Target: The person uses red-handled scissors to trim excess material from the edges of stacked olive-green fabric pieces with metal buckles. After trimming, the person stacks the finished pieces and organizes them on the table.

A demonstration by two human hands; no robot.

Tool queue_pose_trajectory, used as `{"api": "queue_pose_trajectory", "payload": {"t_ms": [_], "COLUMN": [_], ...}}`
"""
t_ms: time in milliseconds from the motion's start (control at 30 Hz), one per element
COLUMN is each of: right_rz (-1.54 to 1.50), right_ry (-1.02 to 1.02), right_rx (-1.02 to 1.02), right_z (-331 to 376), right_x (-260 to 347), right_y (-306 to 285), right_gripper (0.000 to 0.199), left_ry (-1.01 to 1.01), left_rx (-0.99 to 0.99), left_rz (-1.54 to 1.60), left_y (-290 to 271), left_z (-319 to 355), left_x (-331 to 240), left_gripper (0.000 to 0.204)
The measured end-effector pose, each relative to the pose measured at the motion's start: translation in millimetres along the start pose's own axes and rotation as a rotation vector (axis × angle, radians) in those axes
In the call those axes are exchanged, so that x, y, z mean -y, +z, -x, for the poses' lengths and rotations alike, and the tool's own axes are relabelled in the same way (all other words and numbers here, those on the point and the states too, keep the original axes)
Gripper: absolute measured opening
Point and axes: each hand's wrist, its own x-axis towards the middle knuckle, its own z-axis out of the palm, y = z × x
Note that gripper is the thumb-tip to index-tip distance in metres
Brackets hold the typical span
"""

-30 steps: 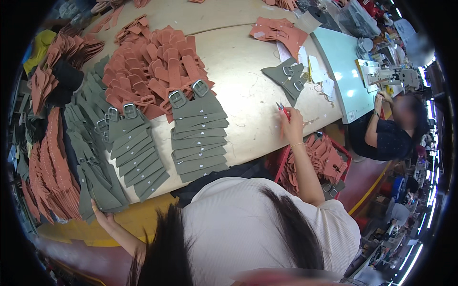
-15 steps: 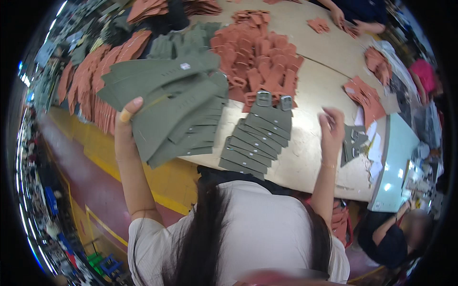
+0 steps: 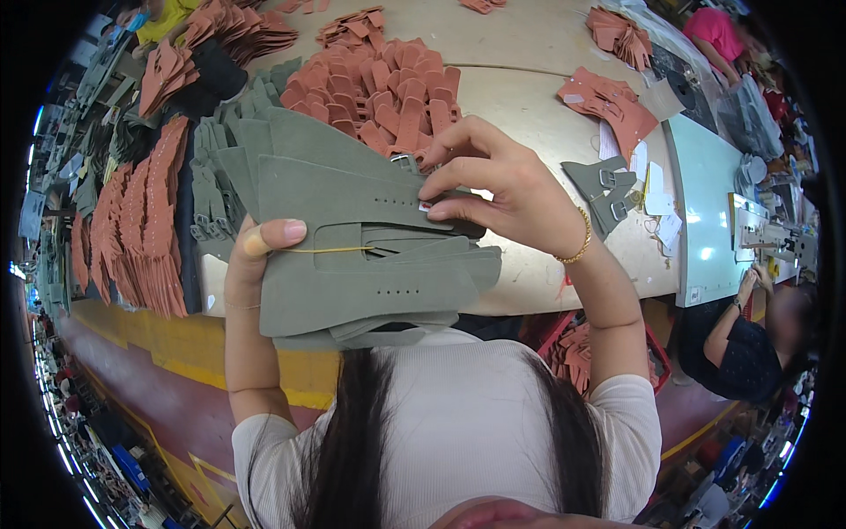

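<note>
My left hand (image 3: 264, 251) is closed on a thick bundle of flat green leather-like pieces (image 3: 335, 291), its thumb on top. The pieces are cut with slots and rows of small holes, and a yellow tie (image 3: 326, 250) lies across them. My right hand (image 3: 502, 185), wearing a gold bracelet, has thumb and finger pinched at a small white sticker (image 3: 425, 207) on one piece's right edge. Just beyond my right fingertips a metal buckle (image 3: 404, 162) shows; the bundle hides most of what lies under it.
Orange straps (image 3: 388, 88) are heaped beyond the bundle, with green buckled straps (image 3: 216, 181) at left. Layered orange pieces (image 3: 141, 229) stand farther left. Two buckled green pieces (image 3: 608, 189) and orange pieces (image 3: 612, 106) lie right. A co-worker (image 3: 740, 344) sits by a sewing machine (image 3: 749, 225).
The head view has shifted. The green bundle has come rightward over the stacked buckled pieces, still in my left hand. My right hand has moved from above the table to the bundle's edge and pinched there.
</note>
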Motion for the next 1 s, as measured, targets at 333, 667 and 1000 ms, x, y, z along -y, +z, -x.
{"api": "queue_pose_trajectory", "payload": {"t_ms": [333,667,1000], "right_rz": [0.023,-0.023,-0.003], "right_ry": [-0.020,0.072,0.163], "right_rx": [-0.070,-0.093,0.071], "right_z": [5.1,7.7,20.2], "right_x": [-12.4,-13.8,-25.2], "right_y": [6.9,9.2,10.5], "right_gripper": [0.015,0.016,0.014], "left_ry": [-0.015,-0.069,-0.040], "left_rx": [0.028,0.128,0.366], "left_rz": [0.090,0.048,-0.070], "left_y": [0.5,3.2,9.4], "left_z": [-12.3,-21.9,-29.1], "left_x": [3.4,-0.2,-4.8], "left_gripper": [0.074,0.078,0.074]}}
